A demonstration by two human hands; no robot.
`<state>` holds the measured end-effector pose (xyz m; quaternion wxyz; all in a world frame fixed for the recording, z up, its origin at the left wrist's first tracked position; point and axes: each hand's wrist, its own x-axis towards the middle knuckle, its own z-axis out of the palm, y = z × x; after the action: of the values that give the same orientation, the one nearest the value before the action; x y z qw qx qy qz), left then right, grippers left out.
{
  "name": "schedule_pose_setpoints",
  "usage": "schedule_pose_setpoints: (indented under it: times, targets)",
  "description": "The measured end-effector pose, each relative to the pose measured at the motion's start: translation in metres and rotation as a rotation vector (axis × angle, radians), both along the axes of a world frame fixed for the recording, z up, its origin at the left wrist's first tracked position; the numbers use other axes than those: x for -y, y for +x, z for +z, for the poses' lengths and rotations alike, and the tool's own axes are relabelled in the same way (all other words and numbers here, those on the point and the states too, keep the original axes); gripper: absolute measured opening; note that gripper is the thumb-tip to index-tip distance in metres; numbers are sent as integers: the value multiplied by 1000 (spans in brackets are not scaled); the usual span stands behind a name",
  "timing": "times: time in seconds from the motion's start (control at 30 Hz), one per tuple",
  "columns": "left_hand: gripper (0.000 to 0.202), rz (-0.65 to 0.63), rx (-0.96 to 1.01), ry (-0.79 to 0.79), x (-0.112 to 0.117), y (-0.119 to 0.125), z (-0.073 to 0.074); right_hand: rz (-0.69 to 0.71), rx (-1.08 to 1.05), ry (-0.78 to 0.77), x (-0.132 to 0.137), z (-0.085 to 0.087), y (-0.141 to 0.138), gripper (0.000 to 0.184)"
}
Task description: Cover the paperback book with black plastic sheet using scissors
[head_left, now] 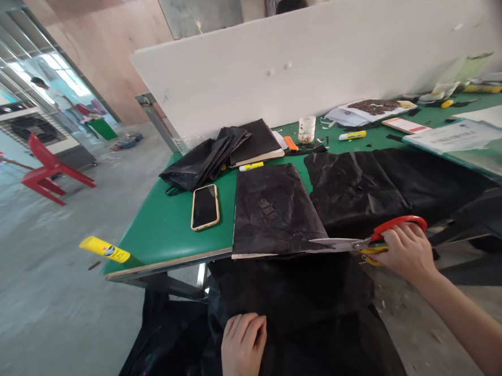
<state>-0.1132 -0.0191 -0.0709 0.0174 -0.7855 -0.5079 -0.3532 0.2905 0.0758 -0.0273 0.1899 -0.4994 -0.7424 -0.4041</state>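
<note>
My right hand [408,252] grips a pair of scissors [335,243] by its red and yellow handles. The blades point left along the table's front edge, by the near right corner of a book wrapped in black [273,209]. A black sheet [300,304] hangs from under that book over the table edge. My left hand [244,344] is closed on this sheet near the bottom of the view, its fingers curled together and the thumb hidden. To the right of the book lies another wrinkled black sheet [361,187]. Pale page edges show along the book's front.
A phone [204,206] lies left of the book on the green table [163,221]. A yellow glue stick [105,249] juts past the left corner. Behind are a folded black bag [202,162], a dark book [257,142], a cup [307,129] and a white board [290,66]. A person stands far left.
</note>
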Motion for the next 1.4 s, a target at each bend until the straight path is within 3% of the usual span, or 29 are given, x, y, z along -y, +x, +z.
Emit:
schedule_pose_setpoints:
  times: [0.7, 1.13, 1.4]
  targets:
    - [15, -3, 11, 15, 0, 0, 4, 10, -20, 43, 4, -4, 5, 34]
    - [15, 11, -3, 9, 0, -1, -1, -8, -138, 6, 8, -27, 7, 32]
    - [15, 15, -7, 24, 0, 0, 3, 0, -170, -8, 8, -26, 3, 35]
